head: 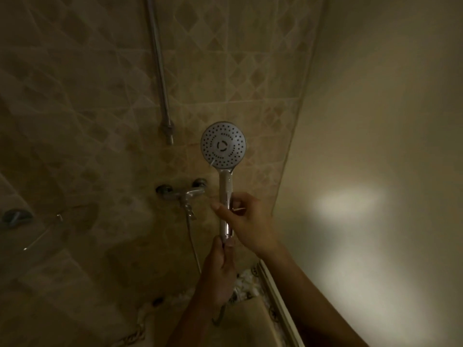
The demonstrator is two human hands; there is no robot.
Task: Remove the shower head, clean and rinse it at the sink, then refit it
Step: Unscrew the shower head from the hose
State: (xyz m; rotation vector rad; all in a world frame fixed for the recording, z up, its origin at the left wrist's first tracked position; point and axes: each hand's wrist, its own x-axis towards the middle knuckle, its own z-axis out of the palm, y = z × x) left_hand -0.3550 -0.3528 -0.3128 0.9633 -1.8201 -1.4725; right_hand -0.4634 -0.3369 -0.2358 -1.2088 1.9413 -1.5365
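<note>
Shower head [223,146]: we hold it upright before the tiled wall [87,108], spray face toward us, handle [225,191] vertical; right hand [248,221] curled round mid-handle, left hand [218,271] gripping its lower end.

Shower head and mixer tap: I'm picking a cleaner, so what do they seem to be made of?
Shower head: the round face looks like matte grey plastic, dotted with nozzle holes. Its handle has a mirror chrome finish with bright glints; whether it is plated plastic or metal is unclear. Mixer tap: polished metal by its sheen, probably chromed.
</note>
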